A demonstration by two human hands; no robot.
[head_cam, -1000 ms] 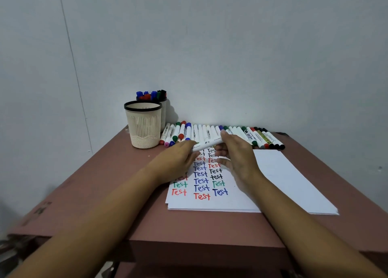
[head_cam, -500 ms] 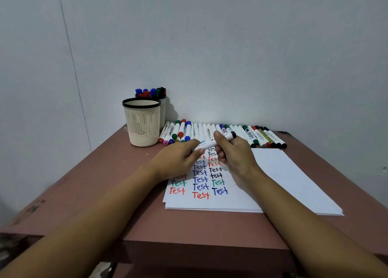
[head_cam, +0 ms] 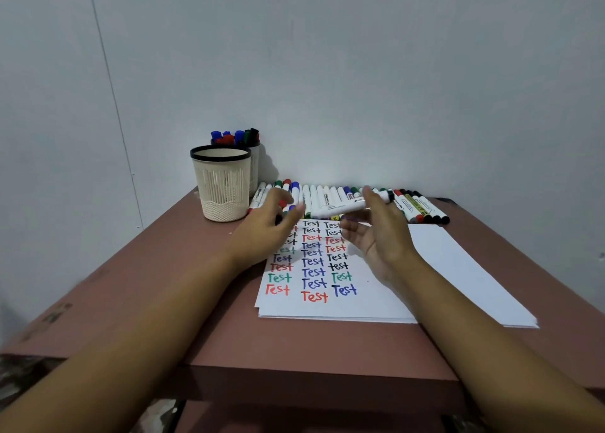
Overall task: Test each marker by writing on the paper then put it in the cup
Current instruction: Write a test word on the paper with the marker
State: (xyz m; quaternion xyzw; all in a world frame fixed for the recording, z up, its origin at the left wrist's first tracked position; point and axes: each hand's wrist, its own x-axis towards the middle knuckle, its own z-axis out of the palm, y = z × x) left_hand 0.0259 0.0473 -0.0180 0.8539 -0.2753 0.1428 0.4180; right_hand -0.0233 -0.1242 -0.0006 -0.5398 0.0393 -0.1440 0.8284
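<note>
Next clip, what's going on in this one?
A person is working through a row of markers by the wall. The right hand holds one white marker above the paper, which carries columns of "Test" in several colours. The left hand is beside it, too blurred to tell what it holds. The beige cup stands left of the row.

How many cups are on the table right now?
2. A cream mesh cup with a black rim stands at the table's back left corner; a second cup is directly behind it, mostly hidden, with capped markers sticking out. No other shows.
</note>
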